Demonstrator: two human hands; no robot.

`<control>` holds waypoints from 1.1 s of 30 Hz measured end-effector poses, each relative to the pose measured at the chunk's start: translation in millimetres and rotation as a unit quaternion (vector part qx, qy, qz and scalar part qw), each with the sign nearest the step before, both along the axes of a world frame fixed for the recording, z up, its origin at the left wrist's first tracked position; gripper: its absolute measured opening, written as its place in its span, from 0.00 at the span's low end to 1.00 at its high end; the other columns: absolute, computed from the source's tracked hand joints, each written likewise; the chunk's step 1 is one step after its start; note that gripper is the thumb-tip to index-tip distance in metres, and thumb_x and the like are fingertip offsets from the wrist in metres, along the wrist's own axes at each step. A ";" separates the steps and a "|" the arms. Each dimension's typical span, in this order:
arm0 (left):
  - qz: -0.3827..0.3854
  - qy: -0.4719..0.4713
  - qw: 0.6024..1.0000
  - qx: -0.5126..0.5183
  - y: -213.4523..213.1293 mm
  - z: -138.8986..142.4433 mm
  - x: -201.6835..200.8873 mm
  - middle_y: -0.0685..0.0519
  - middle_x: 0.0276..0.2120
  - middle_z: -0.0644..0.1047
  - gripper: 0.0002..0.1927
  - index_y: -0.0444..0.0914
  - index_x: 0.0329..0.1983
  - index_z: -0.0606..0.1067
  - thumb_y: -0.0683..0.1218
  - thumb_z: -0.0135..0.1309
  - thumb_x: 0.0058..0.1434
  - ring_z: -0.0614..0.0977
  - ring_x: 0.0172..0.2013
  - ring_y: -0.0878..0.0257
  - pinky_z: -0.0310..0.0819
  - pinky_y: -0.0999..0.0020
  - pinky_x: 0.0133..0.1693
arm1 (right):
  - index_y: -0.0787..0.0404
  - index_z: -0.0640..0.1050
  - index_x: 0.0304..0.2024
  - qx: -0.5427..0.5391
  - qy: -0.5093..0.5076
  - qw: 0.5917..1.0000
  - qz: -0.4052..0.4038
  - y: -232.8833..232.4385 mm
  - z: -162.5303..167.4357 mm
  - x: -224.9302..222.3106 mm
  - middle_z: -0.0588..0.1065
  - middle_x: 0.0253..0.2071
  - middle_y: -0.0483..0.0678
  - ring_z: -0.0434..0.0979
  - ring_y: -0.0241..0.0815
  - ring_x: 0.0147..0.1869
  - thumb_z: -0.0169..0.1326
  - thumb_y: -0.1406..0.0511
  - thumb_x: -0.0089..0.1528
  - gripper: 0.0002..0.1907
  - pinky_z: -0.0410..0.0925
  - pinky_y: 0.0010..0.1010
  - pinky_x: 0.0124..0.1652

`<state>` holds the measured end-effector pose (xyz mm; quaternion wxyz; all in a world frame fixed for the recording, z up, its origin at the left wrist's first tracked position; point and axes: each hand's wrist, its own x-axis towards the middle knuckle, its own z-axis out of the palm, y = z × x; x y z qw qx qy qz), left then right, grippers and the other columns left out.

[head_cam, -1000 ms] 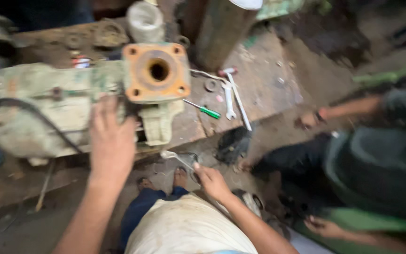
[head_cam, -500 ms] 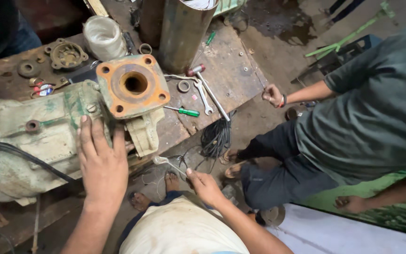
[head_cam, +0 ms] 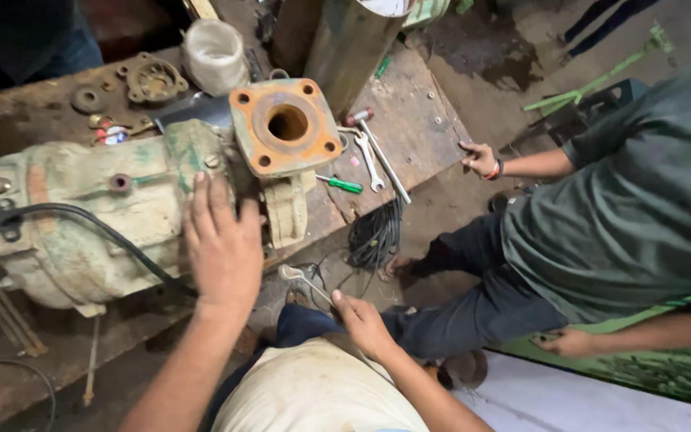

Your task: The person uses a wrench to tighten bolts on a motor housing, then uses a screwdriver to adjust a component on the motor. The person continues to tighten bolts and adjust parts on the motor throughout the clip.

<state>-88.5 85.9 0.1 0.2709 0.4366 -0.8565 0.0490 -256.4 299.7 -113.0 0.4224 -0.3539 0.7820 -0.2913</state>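
The left hand [head_cam: 221, 244] lies flat with fingers spread on the pale green pump [head_cam: 97, 216] standing on the wooden desk [head_cam: 409, 120], while the right hand [head_cam: 361, 324] grips a small wrench [head_cam: 304, 278] just below the desk's near edge, beside a crouching co-worker [head_cam: 601, 232].

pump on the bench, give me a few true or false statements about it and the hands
1. The left hand lies flat on the green pump. True.
2. The right hand is empty. False: it holds a wrench.
3. The rusty flange has a round hole in its middle. True.
4. The green-handled screwdriver lies on the floor. False: it lies on the bench.
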 end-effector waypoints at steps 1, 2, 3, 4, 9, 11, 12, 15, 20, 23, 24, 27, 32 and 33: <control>0.004 0.002 1.000 -0.006 -0.9 -1.0 -1.6 0.37 0.63 0.70 0.11 0.38 0.44 0.79 0.49 0.58 0.63 0.65 0.69 0.40 0.60 0.43 0.68 | 0.66 0.72 0.28 -0.009 -0.003 1.000 -0.004 -2.9 1.1 0.8 0.70 0.22 0.47 0.66 0.39 0.29 0.41 0.48 0.70 0.30 0.64 0.33 0.33; 0.008 0.002 1.000 -0.010 -1.6 -2.2 -3.4 0.38 0.63 0.70 0.09 0.39 0.43 0.79 0.48 0.58 0.64 0.64 0.70 0.40 0.59 0.43 0.69 | 0.66 0.73 0.28 -0.015 -0.007 1.000 -0.008 -5.3 1.9 1.6 0.70 0.22 0.46 0.66 0.38 0.29 0.41 0.48 0.70 0.29 0.65 0.32 0.33; 0.013 0.000 1.000 -0.013 -1.8 -3.8 -3.5 0.38 0.63 0.70 0.08 0.40 0.43 0.78 0.48 0.59 0.65 0.64 0.70 0.40 0.59 0.44 0.69 | 0.66 0.73 0.29 -0.029 -0.004 0.999 -0.018 -6.9 2.3 2.2 0.69 0.23 0.45 0.66 0.37 0.29 0.41 0.48 0.71 0.29 0.64 0.32 0.33; 0.011 -0.016 1.000 -0.012 -2.3 -5.7 -3.4 0.39 0.64 0.70 0.09 0.40 0.43 0.78 0.49 0.59 0.64 0.64 0.70 0.41 0.59 0.44 0.69 | 0.66 0.73 0.29 -0.043 -0.003 0.999 -0.024 -8.0 2.1 3.0 0.68 0.23 0.45 0.65 0.36 0.30 0.41 0.48 0.71 0.29 0.64 0.32 0.33; -0.024 0.000 0.999 0.022 -3.5 -11.5 7.0 0.38 0.64 0.69 0.22 0.37 0.49 0.79 0.56 0.58 0.57 0.63 0.69 0.40 0.58 0.44 0.67 | 0.64 0.74 0.31 -0.056 -0.052 0.995 -0.066 -5.8 -3.3 9.1 0.68 0.25 0.41 0.64 0.33 0.31 0.42 0.49 0.71 0.28 0.63 0.29 0.32; -0.017 0.001 1.000 0.014 -4.5 -11.2 7.9 0.38 0.64 0.69 0.18 0.39 0.46 0.78 0.55 0.58 0.60 0.63 0.70 0.41 0.58 0.45 0.68 | 0.64 0.74 0.30 -0.054 -0.070 0.994 -0.072 -5.9 -3.9 11.9 0.66 0.25 0.40 0.63 0.33 0.30 0.42 0.49 0.71 0.28 0.62 0.28 0.31; -0.016 0.003 1.000 0.007 -5.0 -10.6 7.2 0.38 0.64 0.68 0.16 0.40 0.45 0.78 0.55 0.58 0.61 0.63 0.70 0.41 0.58 0.45 0.69 | 0.64 0.73 0.30 -0.046 -0.073 0.994 -0.066 -7.0 -3.0 13.1 0.66 0.24 0.41 0.62 0.33 0.30 0.41 0.49 0.71 0.28 0.61 0.28 0.31; -0.010 0.004 1.000 0.017 -5.9 -7.9 3.0 0.39 0.64 0.68 0.20 0.38 0.47 0.78 0.56 0.58 0.60 0.63 0.69 0.41 0.59 0.45 0.67 | 0.65 0.72 0.31 -0.041 -0.071 0.995 -0.051 -15.1 5.8 17.5 0.65 0.24 0.41 0.61 0.33 0.29 0.40 0.50 0.73 0.28 0.59 0.28 0.30; -0.019 0.008 0.998 0.056 -11.6 -2.1 8.6 0.41 0.65 0.68 0.14 0.41 0.38 0.79 0.55 0.58 0.61 0.64 0.69 0.45 0.58 0.46 0.66 | 0.59 0.73 0.56 -0.091 -0.041 0.995 -0.010 -34.9 33.1 29.2 0.67 0.22 0.41 0.64 0.31 0.26 0.42 0.55 0.70 0.19 0.63 0.26 0.29; -0.042 0.026 0.997 0.058 -13.9 1.5 17.9 0.42 0.66 0.68 0.15 0.41 0.48 0.80 0.52 0.58 0.61 0.63 0.69 0.46 0.58 0.48 0.67 | 0.58 0.67 0.66 -0.110 -0.130 0.985 -0.022 -43.5 46.8 36.8 0.66 0.24 0.40 0.63 0.31 0.25 0.43 0.58 0.70 0.23 0.61 0.26 0.27; -0.051 0.031 0.997 0.051 -13.7 2.2 18.3 0.42 0.66 0.67 0.18 0.41 0.52 0.81 0.50 0.58 0.61 0.63 0.70 0.47 0.58 0.48 0.67 | 0.58 0.67 0.66 -0.106 -0.127 0.986 -0.023 -45.2 50.2 38.1 0.65 0.24 0.40 0.62 0.30 0.25 0.43 0.59 0.70 0.23 0.61 0.26 0.26; -0.033 0.061 0.995 0.078 -9.0 1.6 11.0 0.41 0.64 0.67 0.15 0.41 0.45 0.80 0.53 0.58 0.59 0.63 0.68 0.45 0.58 0.46 0.66 | 0.58 0.67 0.67 -0.098 -0.119 0.988 -0.027 -48.6 55.8 40.9 0.65 0.25 0.40 0.61 0.30 0.24 0.44 0.59 0.70 0.23 0.60 0.25 0.25; -0.009 0.011 1.000 0.010 -6.5 -4.9 1.0 0.39 0.64 0.67 0.11 0.39 0.42 0.79 0.51 0.57 0.63 0.63 0.68 0.43 0.59 0.45 0.66 | 0.58 0.67 0.67 -0.119 -0.129 0.984 -0.041 -52.3 54.8 44.6 0.66 0.26 0.40 0.63 0.29 0.25 0.44 0.60 0.71 0.23 0.61 0.24 0.26; -0.010 0.002 1.000 0.002 -7.7 -5.7 3.0 0.39 0.64 0.68 0.10 0.39 0.41 0.79 0.50 0.57 0.63 0.63 0.68 0.43 0.59 0.45 0.65 | 0.58 0.67 0.67 -0.119 -0.143 0.982 -0.042 -52.8 54.6 45.3 0.66 0.26 0.40 0.62 0.29 0.24 0.44 0.60 0.70 0.23 0.60 0.24 0.26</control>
